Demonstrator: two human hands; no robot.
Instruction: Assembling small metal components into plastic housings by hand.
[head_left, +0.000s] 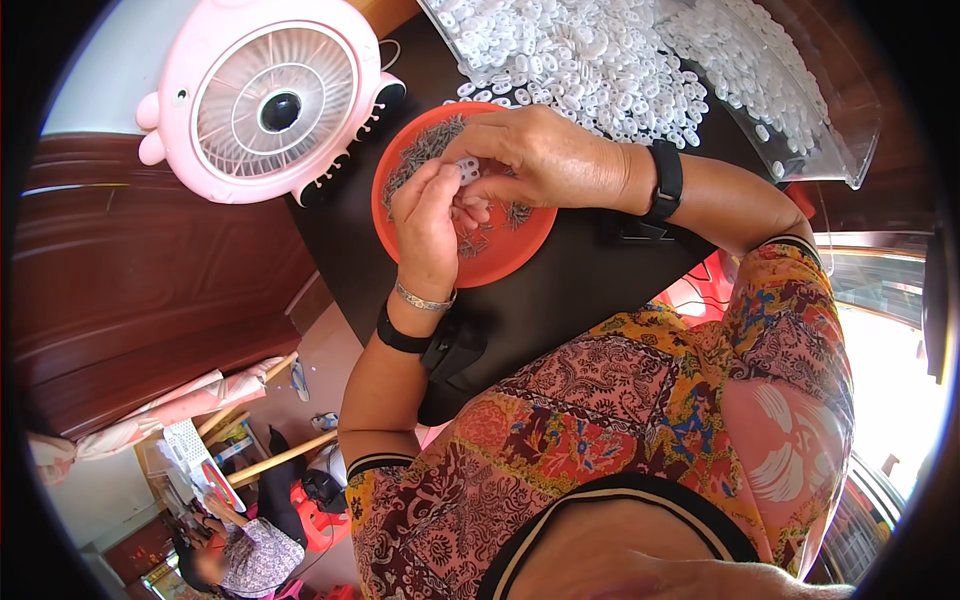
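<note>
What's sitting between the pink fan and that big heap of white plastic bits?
In the head view, an orange dish of small grey pieces lies between the fan and the heap.

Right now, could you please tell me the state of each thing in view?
Left hand: pinching a small white piece.
Right hand: fingers on the same piece.
Red dish: flat, holding small grey pins.
White pieces: heaped loose.
Pink fan: facing up; spinning cannot be told.

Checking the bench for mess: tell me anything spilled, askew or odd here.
Nothing looks damaged. The white plastic pieces lie in a loose heap spreading off the clear tray onto the black table. Both hands, left hand and right hand, work together over the red dish.
</note>
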